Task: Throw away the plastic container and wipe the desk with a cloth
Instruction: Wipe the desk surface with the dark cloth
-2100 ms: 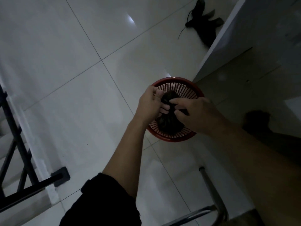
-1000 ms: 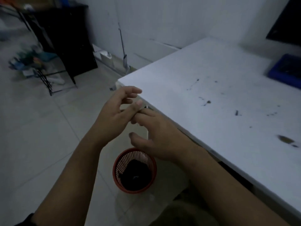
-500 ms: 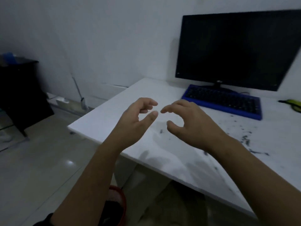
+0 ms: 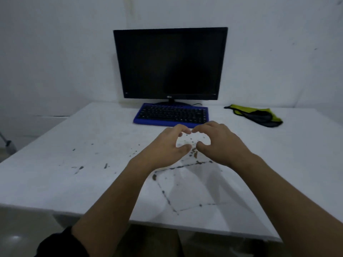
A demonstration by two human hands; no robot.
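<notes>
While a person's two bare forearms reach out over a white desk (image 4: 55, 182), a grey-tipped rod (image 4: 8, 143) leans at the far left of the frame, off the desk and low against the pale wall. A black sleeve (image 4: 59, 243) covers the left arm at the bottom left corner. Dark specks (image 4: 79, 167) are scattered across the left half of the desk top.

The left hand (image 4: 167, 145) hovers above the middle of the desk, its fingers loosely curved and its thumb apart from them, gripping nothing. Behind it a blue keyboard (image 4: 171, 114) lies flat, just in front of a dark monitor (image 4: 169, 64) that stands upright at the back against the wall. A small heap of brown crumbs (image 4: 194, 152) sits on the desk in the gap between the two hands, and thin lines of grime (image 4: 167, 197) trace a tilted four-sided outline nearer the front edge, under the forearms.

The right hand (image 4: 220, 143) mirrors the left, its fingers gently curved and empty, its fingertips almost meeting those of the left hand. At the far right rear of the desk, well apart from both hands, the yellow and black cloth (image 4: 258, 115) lies crumpled.
</notes>
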